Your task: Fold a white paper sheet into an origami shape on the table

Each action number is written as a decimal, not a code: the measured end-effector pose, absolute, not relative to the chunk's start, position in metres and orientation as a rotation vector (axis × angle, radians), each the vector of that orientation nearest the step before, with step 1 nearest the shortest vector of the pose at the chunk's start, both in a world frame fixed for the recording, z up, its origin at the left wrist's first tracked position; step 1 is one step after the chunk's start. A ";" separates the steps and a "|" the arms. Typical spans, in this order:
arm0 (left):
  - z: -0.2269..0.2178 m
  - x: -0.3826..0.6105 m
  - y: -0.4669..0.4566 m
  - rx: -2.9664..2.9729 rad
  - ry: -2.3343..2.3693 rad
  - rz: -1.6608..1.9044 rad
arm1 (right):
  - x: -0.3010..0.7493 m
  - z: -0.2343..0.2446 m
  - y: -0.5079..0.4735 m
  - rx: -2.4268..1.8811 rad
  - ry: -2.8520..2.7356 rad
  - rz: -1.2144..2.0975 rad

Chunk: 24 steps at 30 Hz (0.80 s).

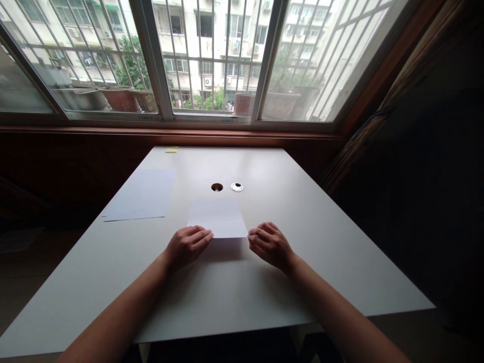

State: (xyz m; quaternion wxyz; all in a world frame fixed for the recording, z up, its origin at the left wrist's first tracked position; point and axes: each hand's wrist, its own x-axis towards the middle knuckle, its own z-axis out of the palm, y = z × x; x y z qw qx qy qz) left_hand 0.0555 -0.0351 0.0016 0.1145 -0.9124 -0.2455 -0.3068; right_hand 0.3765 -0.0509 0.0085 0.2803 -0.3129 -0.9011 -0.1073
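A small white sheet of paper [218, 217] lies in the middle of the white table [302, 242], its near edge lifted a little off the surface. My left hand [187, 244] has its curled fingers at the sheet's near left corner. My right hand [269, 243] has its curled fingers at the near right corner. Both hands pinch the near edge of the paper.
A larger stack of white sheets [141, 195] lies at the table's left side. A round cable hole [217, 187] and its white cap [237, 187] sit beyond the paper. A yellow sticky note [171, 149] is at the far edge. A barred window [212, 55] runs behind.
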 end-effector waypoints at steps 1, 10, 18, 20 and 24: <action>0.001 0.055 -0.035 -2.679 -0.711 -0.896 | 0.380 0.008 -0.050 -0.838 -2.416 -0.289; 0.001 0.045 -0.033 -2.672 -0.733 -0.903 | 0.391 0.004 -0.049 -0.943 -2.298 -0.286; 0.007 0.057 -0.036 -2.700 -0.709 -0.872 | 0.357 0.008 -0.050 -0.846 -2.400 -0.244; 0.008 0.057 -0.036 -2.688 -0.718 -0.869 | 0.349 0.007 -0.048 -0.825 -2.416 -0.244; 0.006 0.061 -0.038 -2.641 -0.742 -0.850 | 0.337 0.007 -0.045 -0.787 -2.440 -0.263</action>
